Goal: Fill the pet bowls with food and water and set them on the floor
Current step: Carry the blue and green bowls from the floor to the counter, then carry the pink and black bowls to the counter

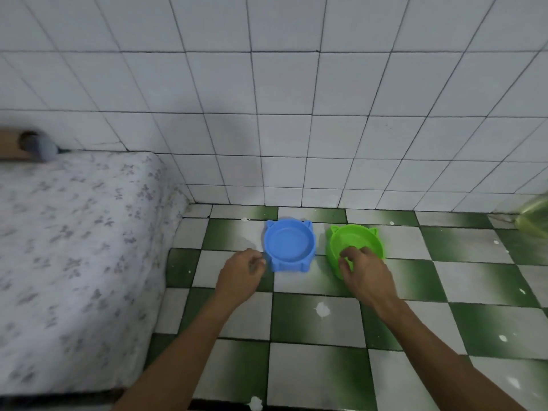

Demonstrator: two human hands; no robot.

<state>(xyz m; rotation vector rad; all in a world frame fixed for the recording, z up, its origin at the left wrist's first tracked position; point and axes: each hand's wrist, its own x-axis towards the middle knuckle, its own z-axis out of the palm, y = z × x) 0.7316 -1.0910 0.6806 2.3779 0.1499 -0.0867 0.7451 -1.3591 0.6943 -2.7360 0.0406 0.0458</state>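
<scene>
Two cat-eared plastic pet bowls are on the green and white checkered floor near the tiled wall. The blue bowl (290,245) sits flat and looks empty. The green bowl (354,241) is tilted, its near edge raised, and my right hand (363,269) grips that near rim with curled fingers. My left hand (241,272) hovers just left of the blue bowl with fingers loosely curled, holding nothing; I cannot tell if it touches the bowl.
A mattress (74,262) with a floral sheet fills the left side, its edge close to my left arm. The white tiled wall (296,114) stands right behind the bowls. A yellowish-green plastic object (533,215) sits at the far right by the wall.
</scene>
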